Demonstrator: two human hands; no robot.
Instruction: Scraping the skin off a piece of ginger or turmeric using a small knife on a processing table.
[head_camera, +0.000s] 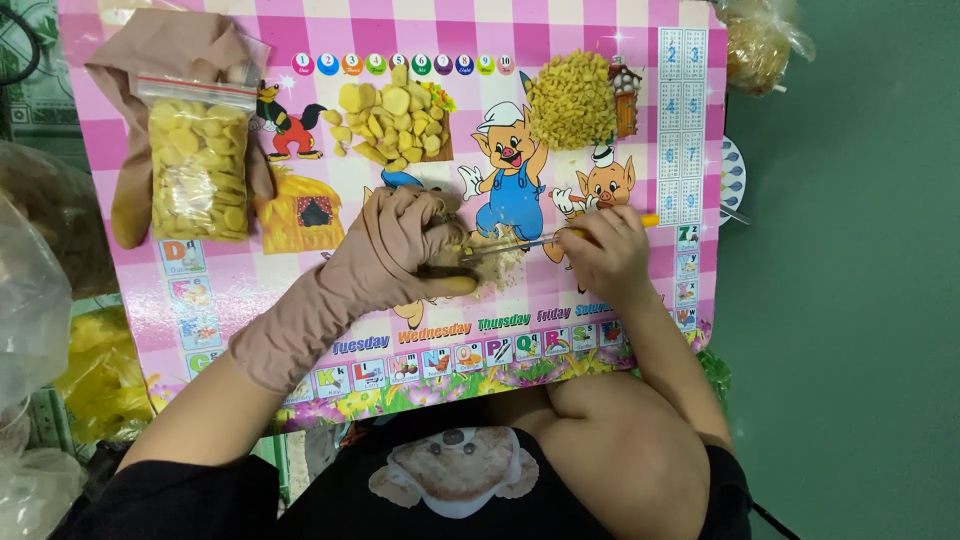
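Observation:
My left hand (395, 250) wears a tan glove and is closed around a small brownish piece with yellow flesh (455, 248), pressed on the pink cartoon mat (600, 330). My bare right hand (605, 255) grips a knife with an orange handle (645, 220); its blade (510, 243) reaches left into the piece held by the left hand. Pale crumbs (505, 268) lie under the blade.
A pile of yellow slices (395, 125) and a heap of small yellow bits (572, 100) sit at the mat's far side. A zip bag of yellow slices (198, 165) lies on a spare tan glove (160, 50). Plastic bags (30, 300) crowd the left; another bag (760, 40) sits far right.

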